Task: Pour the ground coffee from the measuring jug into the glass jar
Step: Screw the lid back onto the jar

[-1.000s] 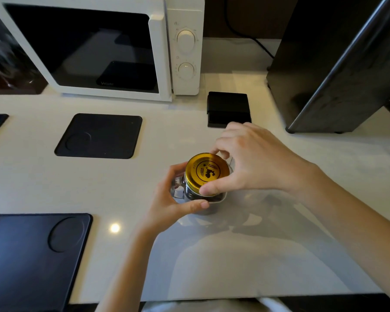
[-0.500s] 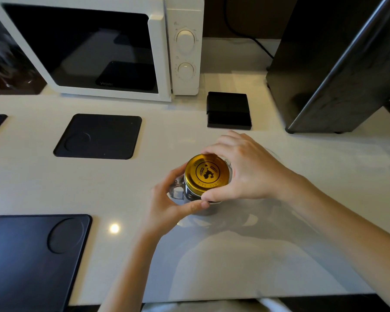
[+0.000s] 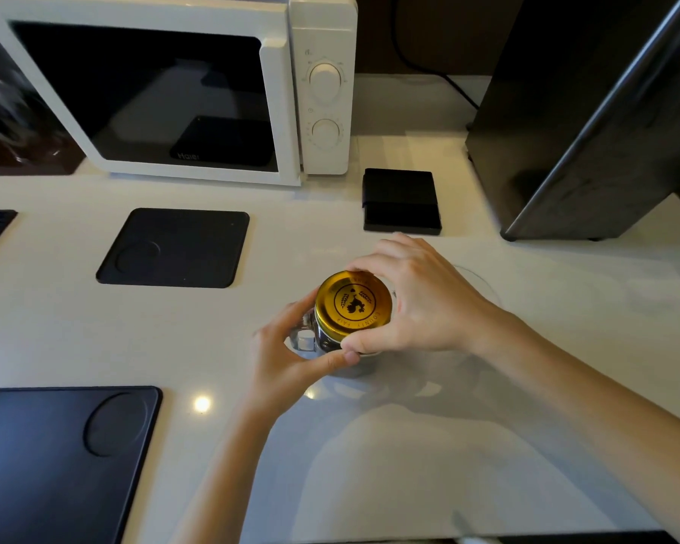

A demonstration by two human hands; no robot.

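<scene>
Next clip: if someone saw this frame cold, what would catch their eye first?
The gold lid on the glass jar at the middle of the white counter, with the right hand gripping its rim and the left hand wrapped around the jar below. Next, the white microwave at the back left and the black mats, one ahead of the jar to its left.

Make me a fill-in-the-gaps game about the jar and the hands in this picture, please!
1. The lid on the glass jar is coloured ____.
2. The right hand grips the jar's ____.
3. The left hand steadies the jar's ____.
4. Behind the jar, at the back of the counter, stands a white ____ with two dials.

Missing words: gold; lid; body; microwave
</scene>
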